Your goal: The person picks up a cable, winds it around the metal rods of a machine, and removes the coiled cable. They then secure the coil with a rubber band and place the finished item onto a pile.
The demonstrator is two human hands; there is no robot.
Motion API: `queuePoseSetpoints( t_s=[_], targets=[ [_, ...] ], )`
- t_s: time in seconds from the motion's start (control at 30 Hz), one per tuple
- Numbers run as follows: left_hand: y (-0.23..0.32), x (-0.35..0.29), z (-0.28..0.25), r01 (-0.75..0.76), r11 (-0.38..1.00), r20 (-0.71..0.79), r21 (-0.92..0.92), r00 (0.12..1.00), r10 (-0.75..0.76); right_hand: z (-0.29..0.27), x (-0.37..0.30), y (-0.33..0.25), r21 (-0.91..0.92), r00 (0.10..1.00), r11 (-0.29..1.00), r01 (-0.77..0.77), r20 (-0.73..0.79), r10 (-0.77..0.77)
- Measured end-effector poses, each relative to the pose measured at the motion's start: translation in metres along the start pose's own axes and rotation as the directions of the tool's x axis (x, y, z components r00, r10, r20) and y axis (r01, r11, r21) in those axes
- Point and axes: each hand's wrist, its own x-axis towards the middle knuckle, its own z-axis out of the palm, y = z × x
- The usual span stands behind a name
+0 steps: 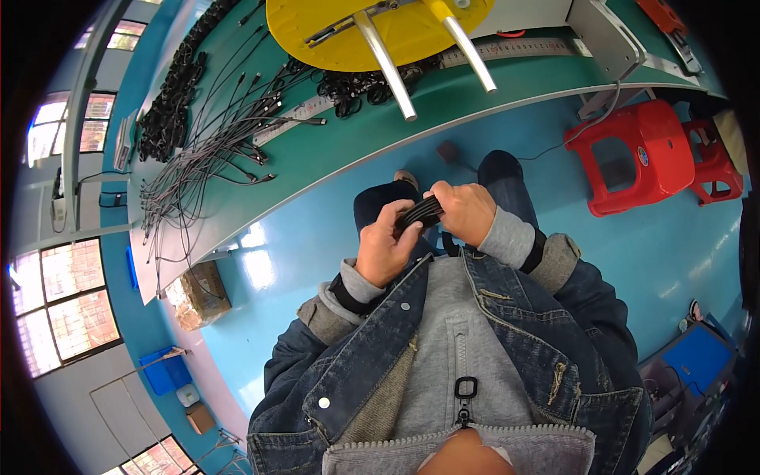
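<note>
- In the head view, my left hand [382, 247] is closed on one end of a coiled black cable [419, 214], thumb on the near side and fingers curled over the far side.
- My right hand [469, 212] grips the other end of that coil, fingers bent around it, so both hands are full and close together.
- The coil is up in front of my body, over my lap, short of the front edge of the green bench [317, 150] and not resting on it.
- I judge this cable to be mostly gathered, since its turns lie side by side in a compact bundle; whether a tie goes around it I cannot tell, because my fingers cover much of it.
- At the far left of the bench, a long heap of dark bundles [170, 111] looks to me like cables already coiled.
- Beside that heap, grey and black loose cables [190, 170] fan out, some hanging over the edge; I take these as still uncoiled, so plenty appears left.
- More dark coils [348, 91] lie by the yellow disc [419, 39] with its metal rods, near a ruler strip [522, 49]; I cannot tell whether they are finished.
</note>
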Motion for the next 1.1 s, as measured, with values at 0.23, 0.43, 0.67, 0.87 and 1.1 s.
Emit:
queuePoseSetpoints(
  t_s=[0.23,0.43,0.67,0.87,1.1],
  targets=[
    [-0.010,0.020,-0.007,0.430,0.900,0.630,-0.070,0.719,-0.294,0.002,0.010,-0.005,-0.111,0.945,0.945,0.308,0.150,-0.290],
    [-0.024,0.015,0.003,0.412,0.847,0.532,-0.336,0.825,-0.190,-0.008,0.029,-0.014,-0.035,0.930,0.958,0.284,0.251,-0.267],
    [-0.014,0.020,-0.019,0.387,0.813,0.316,-0.434,0.911,-0.265,-0.049,0.105,0.022,-0.022,0.958,0.988,0.154,-0.243,-0.154],
    [0.005,0.057,-0.027,0.077,0.946,-0.003,-0.315,0.997,-0.082,-0.023,0.129,0.053,-0.266,0.952,0.959,0.097,-0.255,-0.167],
    [0.016,0.152,-0.027,-0.454,0.819,-0.089,0.352,0.855,0.512,-0.033,0.120,0.061,-0.204,0.959,0.967,0.151,-0.205,-0.194]
  ],
)
